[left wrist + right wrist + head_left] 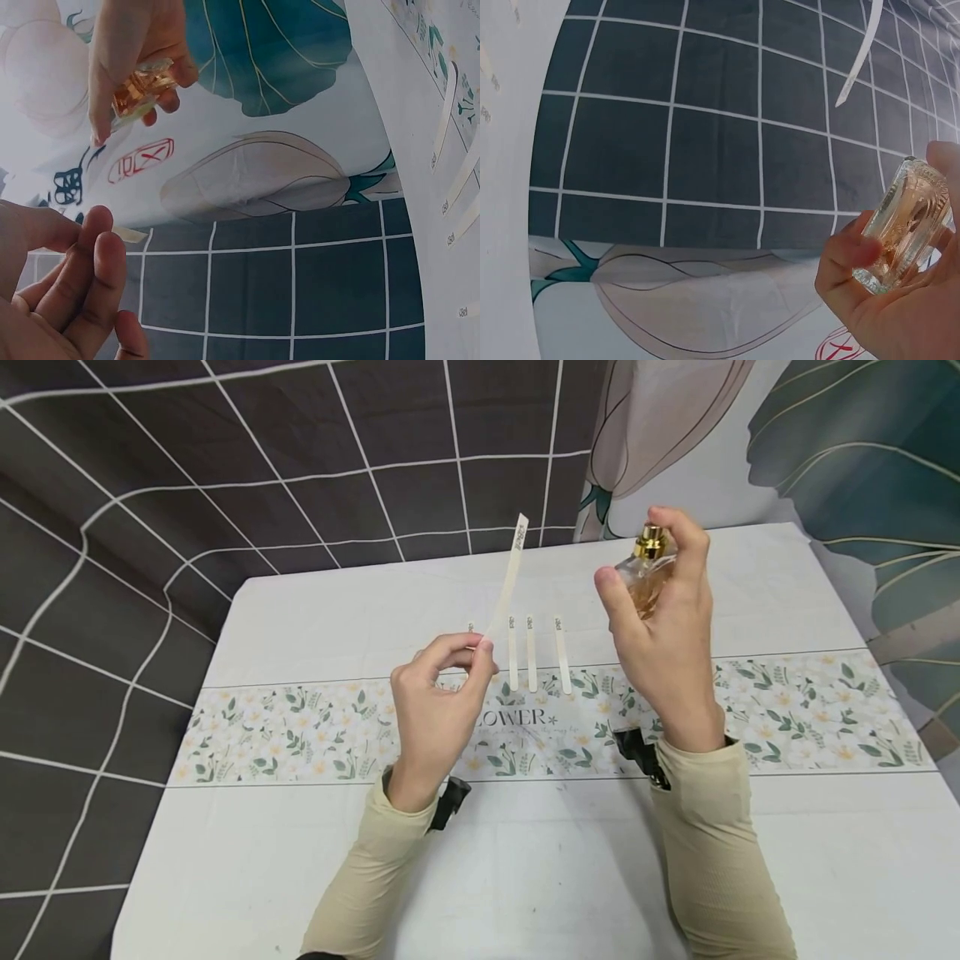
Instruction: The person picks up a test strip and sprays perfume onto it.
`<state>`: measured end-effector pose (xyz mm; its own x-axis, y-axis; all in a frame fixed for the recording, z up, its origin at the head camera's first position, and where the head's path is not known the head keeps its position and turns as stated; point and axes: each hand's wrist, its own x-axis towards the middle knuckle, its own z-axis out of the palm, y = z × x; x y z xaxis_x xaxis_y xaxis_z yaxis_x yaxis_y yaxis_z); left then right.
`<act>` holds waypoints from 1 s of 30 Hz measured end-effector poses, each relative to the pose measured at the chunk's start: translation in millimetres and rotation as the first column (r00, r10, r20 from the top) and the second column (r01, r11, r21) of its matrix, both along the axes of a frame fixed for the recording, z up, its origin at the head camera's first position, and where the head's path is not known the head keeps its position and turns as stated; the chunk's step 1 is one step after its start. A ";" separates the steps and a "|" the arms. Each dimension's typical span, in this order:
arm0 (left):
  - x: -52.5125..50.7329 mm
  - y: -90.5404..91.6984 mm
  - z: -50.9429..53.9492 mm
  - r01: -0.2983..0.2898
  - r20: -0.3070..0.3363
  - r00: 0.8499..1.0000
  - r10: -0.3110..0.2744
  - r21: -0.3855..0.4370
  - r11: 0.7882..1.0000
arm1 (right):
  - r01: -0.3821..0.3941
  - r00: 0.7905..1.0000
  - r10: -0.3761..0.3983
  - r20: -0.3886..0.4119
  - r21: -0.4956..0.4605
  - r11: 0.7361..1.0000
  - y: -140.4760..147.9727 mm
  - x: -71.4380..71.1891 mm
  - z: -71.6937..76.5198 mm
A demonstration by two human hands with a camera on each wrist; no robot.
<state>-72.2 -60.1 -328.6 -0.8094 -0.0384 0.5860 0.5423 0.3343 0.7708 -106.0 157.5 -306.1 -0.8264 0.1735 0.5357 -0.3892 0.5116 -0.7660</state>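
Between the thumb and fingers of my left hand [441, 702], a long white paper test strip [510, 575] is pinched by its lower end. It tilts upward, with small dark print near its tip. My right hand [666, 647] grips a clear glass perfume bottle [911, 225] of amber liquid, raised above the table. Its index finger lies on the gold spray top [651, 539]. Bottle and strip are apart, the bottle to the right. In the right wrist view the held strip [860, 60] hangs clear of the bottle. The left wrist view hides most of that strip behind fingers.
Several more paper strips [532, 653] lie side by side on the white table [540, 877], one partly behind my left hand. A floral runner [292, 727] crosses the table. Behind stand a dark gridded cloth [405, 435] and a flower-printed curtain [675, 427].
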 end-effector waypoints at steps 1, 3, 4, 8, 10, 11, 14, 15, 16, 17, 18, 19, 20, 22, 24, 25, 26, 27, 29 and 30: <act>0.0 -0.1 0.4 -0.001 0.004 1.000 0.001 0.008 1.000 | -0.004 1.000 0.004 0.007 -0.005 1.000 -0.5 0.3 0.7; 0.2 -0.5 1.3 -0.004 0.015 1.000 0.003 0.027 1.000 | -0.010 0.999 0.011 0.041 -0.024 1.000 -2.0 1.5 3.7; 0.1 -0.8 1.8 -0.004 0.022 1.000 0.003 0.038 0.999 | -0.014 0.998 0.016 0.056 -0.038 0.999 -2.7 2.0 5.2; -0.9 -2.2 3.6 -0.001 0.030 1.000 -0.002 0.078 0.997 | -0.024 0.996 0.028 0.079 -0.048 0.999 -2.6 3.3 8.6; -1.6 -2.8 4.4 -0.001 0.028 1.000 -0.002 0.102 0.995 | -0.028 0.995 0.032 0.091 -0.043 0.999 -1.6 3.8 9.4; -1.8 -3.1 4.8 0.003 0.026 1.000 -0.006 0.118 0.993 | -0.027 0.995 0.031 0.098 -0.035 0.999 -0.9 4.2 9.6; -1.8 -4.3 5.2 0.030 0.031 0.999 -0.036 0.172 0.985 | -0.048 0.993 0.052 0.106 -0.037 0.998 1.1 5.1 9.3; -1.8 -4.8 5.4 0.046 0.035 0.998 -0.054 0.195 0.980 | -0.055 0.993 0.059 0.105 -0.037 0.998 2.0 5.6 9.0; -2.0 -5.3 5.6 0.065 0.042 0.996 -0.076 0.218 0.974 | -0.059 0.992 0.063 0.106 -0.035 0.998 3.0 6.2 8.4; -2.1 -6.0 5.7 0.080 0.051 0.994 -0.095 0.239 0.968 | -0.062 0.992 0.065 0.108 -0.030 0.998 4.2 6.8 7.9; -2.5 -6.7 5.8 0.091 0.064 0.992 -0.111 0.261 0.961 | -0.061 0.992 0.063 0.113 -0.019 0.998 5.4 7.5 7.4; -3.1 -7.5 5.9 0.097 0.079 0.989 -0.125 0.286 0.953 | -0.060 0.992 0.060 0.115 -0.005 0.998 6.5 7.9 7.0; -3.6 -8.3 6.1 0.099 0.096 0.986 -0.135 0.311 0.945 | -0.054 0.991 0.052 0.127 0.009 0.999 7.6 8.4 6.9; -5.3 -9.7 5.7 0.095 0.134 0.979 -0.152 0.359 0.928 | -0.040 0.988 0.034 0.149 0.035 0.999 9.8 9.1 7.4; -7.7 -10.3 4.6 0.093 0.177 0.967 -0.183 0.423 0.901 | -0.025 0.988 0.014 0.156 0.063 0.998 12.2 9.7 8.0; -9.1 -10.3 3.5 0.090 0.199 0.959 -0.200 0.457 0.885 | -0.018 0.988 0.006 0.156 0.075 0.997 13.4 10.1 8.3; -10.5 -10.4 2.4 0.086 0.220 0.951 -0.218 0.488 0.868 | -0.014 0.987 0.001 0.158 0.081 0.997 14.6 10.7 8.5; -12.2 -10.3 0.7 0.081 0.241 0.941 -0.236 0.517 0.852 | -0.010 0.987 -0.005 0.159 0.089 0.996 15.9 11.4 8.6; -15.3 -10.5 -3.2 0.066 0.277 0.923 -0.266 0.566 0.822 | -0.016 0.989 -0.001 0.150 0.109 0.994 18.8 13.1 7.1; -16.6 -10.7 -5.1 0.053 0.298 0.915 -0.272 0.580 0.813 | -0.022 0.989 0.004 0.148 0.118 0.993 20.1 13.7 6.1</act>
<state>-88.8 -70.8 -333.7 -0.9770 -0.1121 0.1812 0.2056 -0.2724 0.9400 -92.2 177.6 -300.0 -0.8995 0.1047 0.4243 -0.2839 0.5981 -0.7495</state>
